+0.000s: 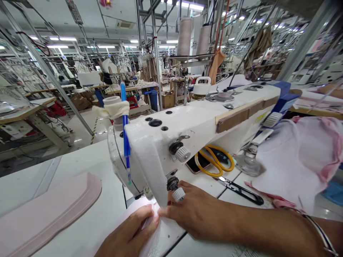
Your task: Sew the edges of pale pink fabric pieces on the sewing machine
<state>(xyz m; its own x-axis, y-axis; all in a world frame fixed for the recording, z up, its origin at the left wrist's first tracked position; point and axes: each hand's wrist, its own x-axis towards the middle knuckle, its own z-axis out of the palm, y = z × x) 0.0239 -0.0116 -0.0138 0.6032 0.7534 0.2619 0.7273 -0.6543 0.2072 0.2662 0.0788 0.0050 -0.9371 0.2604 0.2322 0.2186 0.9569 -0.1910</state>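
Bare forearms, thin striped bangle (318, 232) on right wrist

The needle area is totally blocked by the sewing machine (187, 132) head, so no telling what's going on under there. The white fabric (158, 232) under the hands runs off the bottom edge. The left hand (128, 233) is cut off at the wrist by the frame. A phone (194, 165) is mostly buried under the yellow scissors (214, 160). The far-off workstations are too small to read.
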